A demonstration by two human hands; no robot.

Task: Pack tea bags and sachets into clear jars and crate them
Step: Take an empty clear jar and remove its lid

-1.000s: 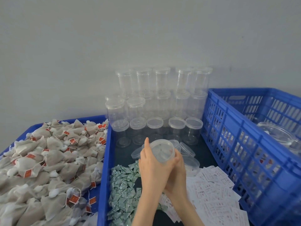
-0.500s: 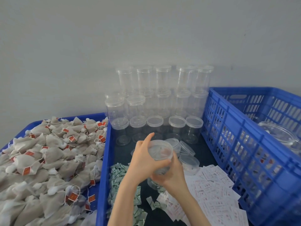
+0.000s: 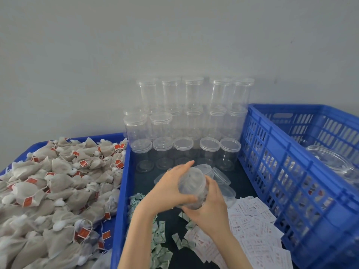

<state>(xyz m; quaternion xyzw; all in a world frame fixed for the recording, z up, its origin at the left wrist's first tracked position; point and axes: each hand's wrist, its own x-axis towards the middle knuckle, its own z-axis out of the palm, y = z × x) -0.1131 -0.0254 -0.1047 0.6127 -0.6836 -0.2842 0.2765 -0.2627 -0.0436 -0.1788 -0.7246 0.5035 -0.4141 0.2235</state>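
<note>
I hold one clear jar [image 3: 192, 186] in both hands above the middle tray; it is blurred and its contents cannot be made out. My left hand [image 3: 171, 188] grips its top and left side, fingers curled over the lid end. My right hand [image 3: 209, 206] grips the jar's lower right side from beneath. Beige tea bags [image 3: 58, 187] with red tags fill the blue tray on the left. Small green sachets [image 3: 158, 241] and white-and-red sachets [image 3: 252, 235] lie on the dark tray floor under my hands.
Stacked empty clear jars [image 3: 192, 121] with lids stand against the grey wall. Loose lids [image 3: 221, 175] lie just behind my hands. A tall blue slatted crate [image 3: 275, 171] stands at the right, with clear jars [image 3: 330, 162] lying inside it.
The jar has tipped so its top leans away from me, and my left hand has turned round its lid end. My right hand stays under it.
</note>
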